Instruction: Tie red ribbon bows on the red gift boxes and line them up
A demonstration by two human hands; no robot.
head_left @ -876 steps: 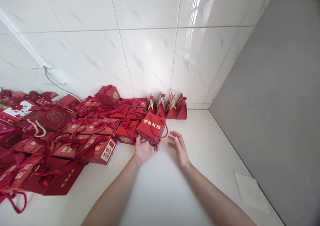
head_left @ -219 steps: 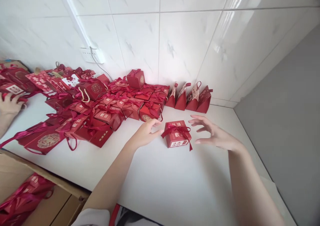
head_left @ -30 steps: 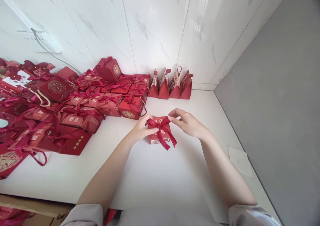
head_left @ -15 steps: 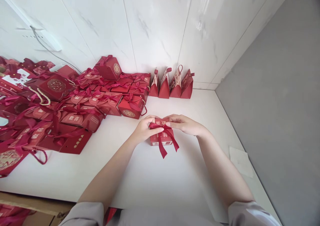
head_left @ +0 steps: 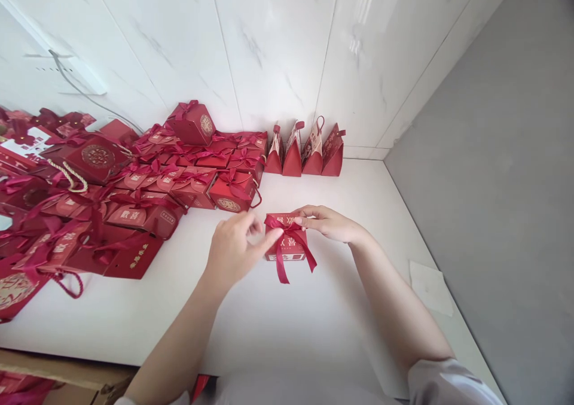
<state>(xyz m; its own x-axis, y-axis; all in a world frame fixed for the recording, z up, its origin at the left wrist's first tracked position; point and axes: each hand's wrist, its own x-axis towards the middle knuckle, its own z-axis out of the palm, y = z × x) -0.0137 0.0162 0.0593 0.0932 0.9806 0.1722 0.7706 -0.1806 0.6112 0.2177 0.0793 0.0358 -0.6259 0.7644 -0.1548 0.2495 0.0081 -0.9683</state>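
Observation:
A small red gift box (head_left: 287, 248) with a dark red ribbon bow on top stands on the white table, its two ribbon tails hanging toward me. My right hand (head_left: 326, 222) grips the box's right side and the ribbon, thumb on top. At the left of the box is my left hand (head_left: 237, 243), its fingers curled and apart from the thumb, whose tip reaches the left loop of the bow. Nothing is held in the left hand.
Many red ribboned boxes (head_left: 192, 188) are packed together on the left. Several triangular boxes (head_left: 292, 157) stand by the tiled wall behind. A white paper square (head_left: 430, 288) lies at the right, near the grey panel (head_left: 493, 154). A cardboard box (head_left: 67, 369) sits at lower left.
My left hand has let go of the box's left side and moved left, its fingers off the box. The right hand keeps its hold. The view has shifted slightly.

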